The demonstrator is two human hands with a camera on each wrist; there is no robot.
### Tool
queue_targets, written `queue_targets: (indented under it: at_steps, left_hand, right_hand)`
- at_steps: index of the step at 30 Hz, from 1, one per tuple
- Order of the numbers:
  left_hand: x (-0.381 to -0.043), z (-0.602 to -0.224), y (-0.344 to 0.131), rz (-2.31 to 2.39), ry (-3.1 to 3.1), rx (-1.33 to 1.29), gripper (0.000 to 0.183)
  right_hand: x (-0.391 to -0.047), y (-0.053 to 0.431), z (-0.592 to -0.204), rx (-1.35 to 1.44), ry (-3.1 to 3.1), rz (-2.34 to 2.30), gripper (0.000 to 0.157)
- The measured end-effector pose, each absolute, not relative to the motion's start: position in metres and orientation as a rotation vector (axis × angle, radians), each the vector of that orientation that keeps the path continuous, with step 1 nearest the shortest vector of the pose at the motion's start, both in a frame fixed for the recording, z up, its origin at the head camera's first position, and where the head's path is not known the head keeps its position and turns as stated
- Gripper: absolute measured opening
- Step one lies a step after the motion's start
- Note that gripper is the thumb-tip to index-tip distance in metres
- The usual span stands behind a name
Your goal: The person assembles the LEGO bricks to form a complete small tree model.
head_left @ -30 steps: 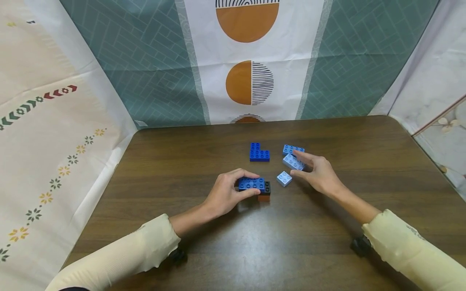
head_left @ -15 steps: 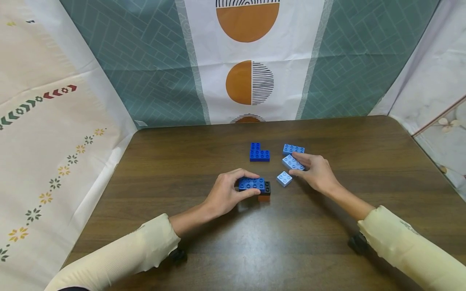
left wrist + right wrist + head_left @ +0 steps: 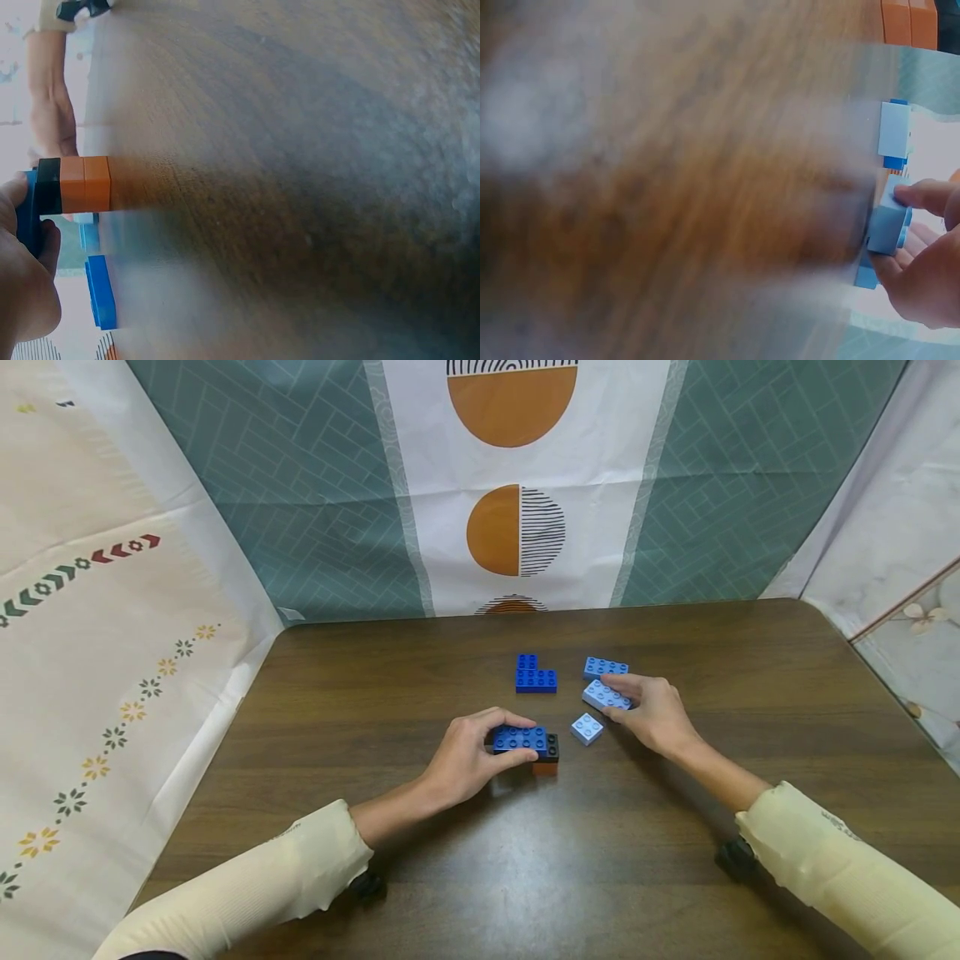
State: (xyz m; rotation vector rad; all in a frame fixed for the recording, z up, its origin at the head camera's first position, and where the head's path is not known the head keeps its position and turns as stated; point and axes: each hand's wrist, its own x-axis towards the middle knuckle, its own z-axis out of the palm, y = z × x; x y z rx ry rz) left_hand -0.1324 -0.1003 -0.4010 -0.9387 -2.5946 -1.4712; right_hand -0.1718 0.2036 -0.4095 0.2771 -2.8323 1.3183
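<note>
My left hand [image 3: 468,760] pinches a blue toy building brick [image 3: 520,739] between thumb and fingers. That brick sits on a black brick [image 3: 49,185], with stacked orange bricks [image 3: 85,184] below, overhanging them to the left. To the right, my right hand [image 3: 654,714] pinches a long light blue brick [image 3: 602,695], thumb on the near side and fingers on the far side. In the right wrist view this light blue brick [image 3: 887,219] looks slightly tilted, low over the table. A small square pale blue brick [image 3: 587,728] lies between the hands.
Behind the right hand lies another mid-blue brick [image 3: 604,667]. Two dark blue bricks, a long one [image 3: 536,681] and a square one [image 3: 527,661], lie further back in an L shape. The brown table [image 3: 360,693] ends at a patterned cloth [image 3: 337,527].
My right hand has closed from hovering around the long light blue brick to pinching it, and the brick has shifted very slightly. The left hand has stayed on its stack.
</note>
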Motion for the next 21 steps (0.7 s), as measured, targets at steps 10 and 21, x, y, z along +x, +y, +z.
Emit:
queue_targets:
  at_steps: [10, 21]
  left_hand:
    - [-0.133, -0.402, -0.1, -1.468, -2.588, -0.938, 0.032]
    - [-0.133, -0.402, -0.1, -1.429, -2.6, -0.939, 0.03]
  right_hand:
    - [-0.165, 0.199, -0.395, 0.395, -2.754, 1.338, 0.046]
    - [-0.143, 0.188, -0.38, 0.585, -2.703, 1.374, 0.041]
